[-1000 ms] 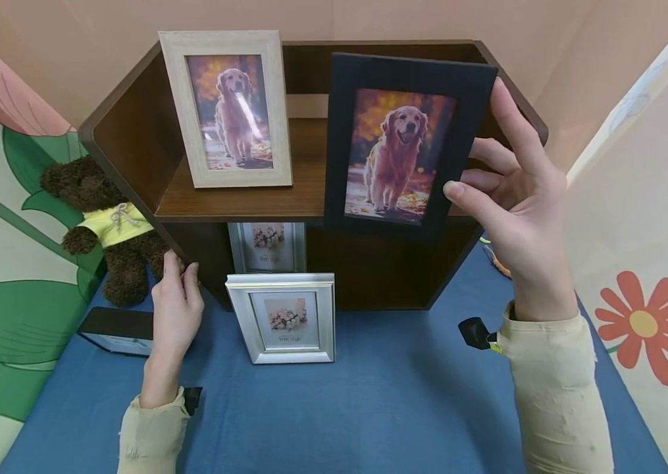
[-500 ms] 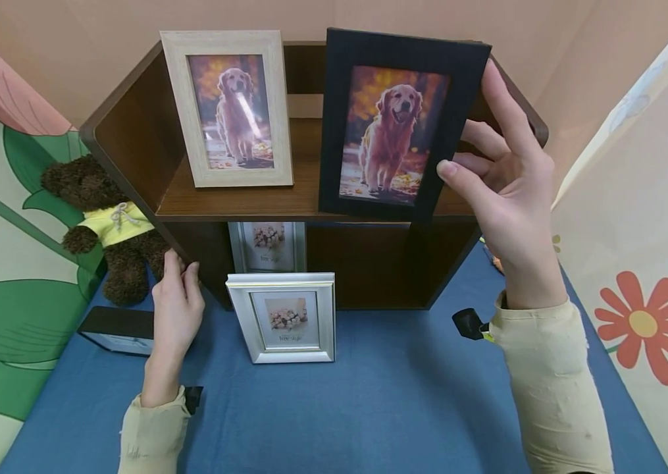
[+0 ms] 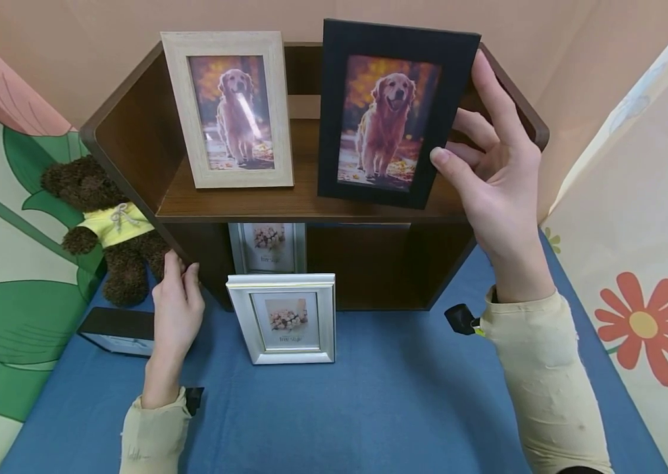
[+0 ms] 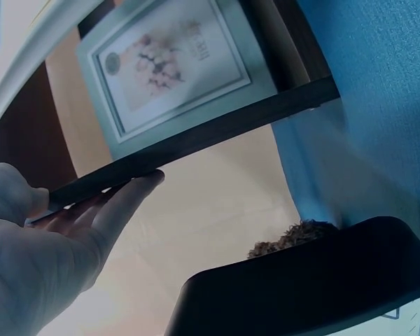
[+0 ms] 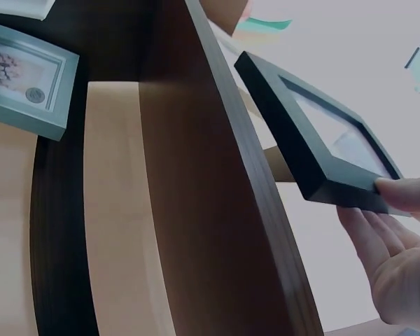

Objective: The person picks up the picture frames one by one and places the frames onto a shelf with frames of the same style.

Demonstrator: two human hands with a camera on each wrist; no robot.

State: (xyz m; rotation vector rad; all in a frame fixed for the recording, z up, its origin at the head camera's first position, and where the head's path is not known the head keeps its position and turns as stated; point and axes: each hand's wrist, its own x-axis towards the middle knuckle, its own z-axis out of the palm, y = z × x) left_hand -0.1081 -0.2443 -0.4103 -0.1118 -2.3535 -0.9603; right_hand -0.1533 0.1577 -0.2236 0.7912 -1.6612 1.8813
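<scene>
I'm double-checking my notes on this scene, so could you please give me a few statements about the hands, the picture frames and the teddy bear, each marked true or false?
1. The right hand holds the black frame by its edge. True.
2. The left hand touches nothing. False: the left hand grips the left side of the shelf unit.
3. The cream frame is to the left of the black frame in the head view. True.
4. The teddy bear wears a red top. False: the teddy bear's top is yellow.
5. The front silver frame shows a car. False: the front silver frame shows flowers.
</scene>
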